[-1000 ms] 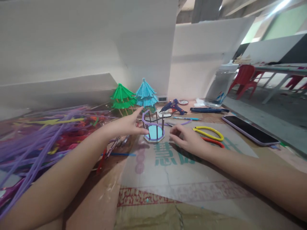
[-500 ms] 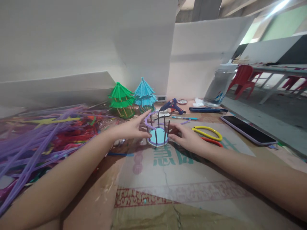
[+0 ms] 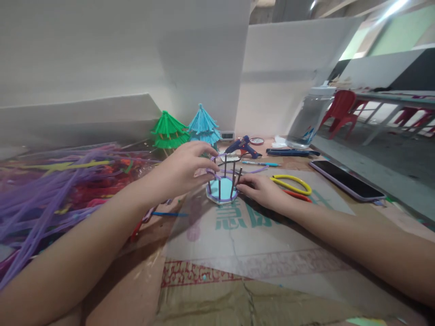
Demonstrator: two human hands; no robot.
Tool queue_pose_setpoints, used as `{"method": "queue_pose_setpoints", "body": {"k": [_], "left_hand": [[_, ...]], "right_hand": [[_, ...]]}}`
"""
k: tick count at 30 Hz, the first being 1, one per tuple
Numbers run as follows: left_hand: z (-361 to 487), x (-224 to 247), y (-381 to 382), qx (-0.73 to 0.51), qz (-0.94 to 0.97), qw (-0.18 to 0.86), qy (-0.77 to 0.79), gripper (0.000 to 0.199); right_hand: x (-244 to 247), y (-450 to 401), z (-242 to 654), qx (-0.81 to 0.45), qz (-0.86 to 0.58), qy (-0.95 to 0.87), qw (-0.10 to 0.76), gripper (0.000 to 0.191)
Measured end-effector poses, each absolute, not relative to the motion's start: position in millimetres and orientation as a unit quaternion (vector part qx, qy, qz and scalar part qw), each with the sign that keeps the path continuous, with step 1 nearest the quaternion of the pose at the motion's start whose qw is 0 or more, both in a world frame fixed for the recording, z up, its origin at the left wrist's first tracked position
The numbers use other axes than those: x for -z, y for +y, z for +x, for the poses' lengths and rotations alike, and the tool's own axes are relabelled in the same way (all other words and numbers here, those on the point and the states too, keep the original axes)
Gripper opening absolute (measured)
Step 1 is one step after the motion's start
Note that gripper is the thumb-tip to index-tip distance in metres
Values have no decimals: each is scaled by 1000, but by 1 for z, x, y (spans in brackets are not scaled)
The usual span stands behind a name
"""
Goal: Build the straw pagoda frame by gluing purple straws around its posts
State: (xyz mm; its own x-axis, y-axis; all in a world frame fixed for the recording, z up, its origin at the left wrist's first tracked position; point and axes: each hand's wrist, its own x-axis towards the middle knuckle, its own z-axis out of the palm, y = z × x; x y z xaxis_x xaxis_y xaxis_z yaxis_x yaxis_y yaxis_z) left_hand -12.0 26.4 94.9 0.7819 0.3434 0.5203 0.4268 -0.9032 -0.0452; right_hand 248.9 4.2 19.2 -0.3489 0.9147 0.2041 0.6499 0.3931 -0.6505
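A small round base with a light blue top and purple rim stands on the plastic-covered table, several dark upright sticks around its edge. My left hand is over its left side, fingers bent round a purple pipe cleaner near the stick tops. At the base's right edge my right hand pinches a dark stick, which leans slightly outward. Behind my left hand stand a green two-tiered model and a light blue one, each with a pointed roof.
Purple and red pipe cleaners are heaped at the left. Behind the base lie a glue gun and a pen. Yellow-handled scissors, a phone, a utility knife and a water bottle are at the right.
My left hand has risen from the base's left edge to the stick tops, its fingers now closed on the purple pipe cleaner. My right hand stays at the right side; the view has shifted slightly.
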Motion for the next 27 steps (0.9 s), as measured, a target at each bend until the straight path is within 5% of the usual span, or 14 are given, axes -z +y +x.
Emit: {"method": "queue_pose_setpoints", "body": {"k": [15, 23, 27], "left_hand": [[-10, -95, 22, 247, -941, 68, -221, 15], [-45, -91, 47, 87, -895, -164, -405, 93], [-41, -67, 64, 71, -880, -254, -395, 84]], "right_hand": [[-20, 3, 248, -210, -497, -796, 274, 17], [-14, 3, 248, -181, -496, -801, 283, 12], [-11, 1, 249, -166, -490, -806, 288, 12]]}}
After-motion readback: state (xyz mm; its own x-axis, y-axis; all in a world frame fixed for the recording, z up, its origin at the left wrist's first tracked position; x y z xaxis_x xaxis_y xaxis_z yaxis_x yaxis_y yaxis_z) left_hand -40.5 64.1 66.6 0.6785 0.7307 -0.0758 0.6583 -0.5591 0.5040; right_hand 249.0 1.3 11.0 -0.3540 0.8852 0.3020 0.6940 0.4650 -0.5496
